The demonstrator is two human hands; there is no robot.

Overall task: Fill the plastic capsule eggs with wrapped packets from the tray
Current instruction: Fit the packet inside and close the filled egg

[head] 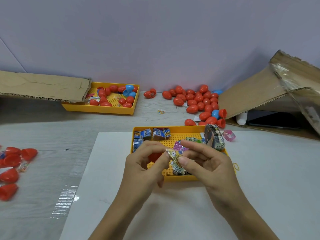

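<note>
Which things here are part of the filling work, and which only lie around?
Part of the job: yellow packet pinched by left hand and right hand; near tray; red egg half; closed eggs pile.

Lying about: pink tape roll; cardboard box; rubber band.

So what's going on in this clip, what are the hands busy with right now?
A person is working over the near yellow tray of wrapped packets. Both the left hand and the right hand pinch one yellow folded packet just above the tray, and a red capsule half shows behind the left hand's fingers. The packet is not yet inside it. Closed red and blue eggs are piled at the back of the table, more lie in a second yellow tray, and open red halves sit at far left.
</note>
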